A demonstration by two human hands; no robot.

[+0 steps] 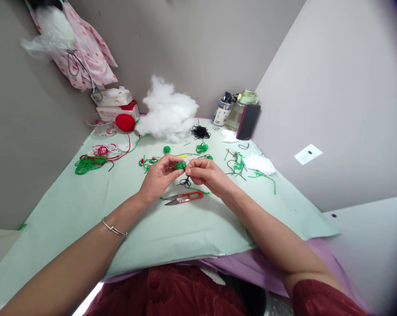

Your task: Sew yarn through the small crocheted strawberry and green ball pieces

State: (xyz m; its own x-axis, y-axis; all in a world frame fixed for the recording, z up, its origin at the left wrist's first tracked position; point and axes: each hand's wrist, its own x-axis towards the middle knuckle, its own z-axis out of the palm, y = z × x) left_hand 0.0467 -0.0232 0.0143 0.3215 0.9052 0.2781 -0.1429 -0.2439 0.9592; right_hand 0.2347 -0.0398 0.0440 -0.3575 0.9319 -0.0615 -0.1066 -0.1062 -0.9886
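Between the thumb and fingers of my left hand point(162, 175) is a small green crocheted ball point(180, 165). Right beside it, the fingertips of my right hand point(207, 173) pinch black yarn point(184, 181) that runs at the ball and hangs in loops below. Whether a needle is also in that pinch is too small to tell. Orange-handled thread snips point(184, 198) lie on the table just under both hands, blades to the left. A second small green ball point(166, 149) rests beyond my left hand, near a yellow-handled crochet hook point(182, 156).
White stuffing point(167, 109) is heaped at the back. Red yarn point(125, 122) and green yarn point(89, 164) lie left; a black yarn tangle point(201, 131) lies behind. Yarn scraps point(237, 164) and tissue point(260, 164) are right. A phone point(248, 122) leans against a bottle point(234, 115).
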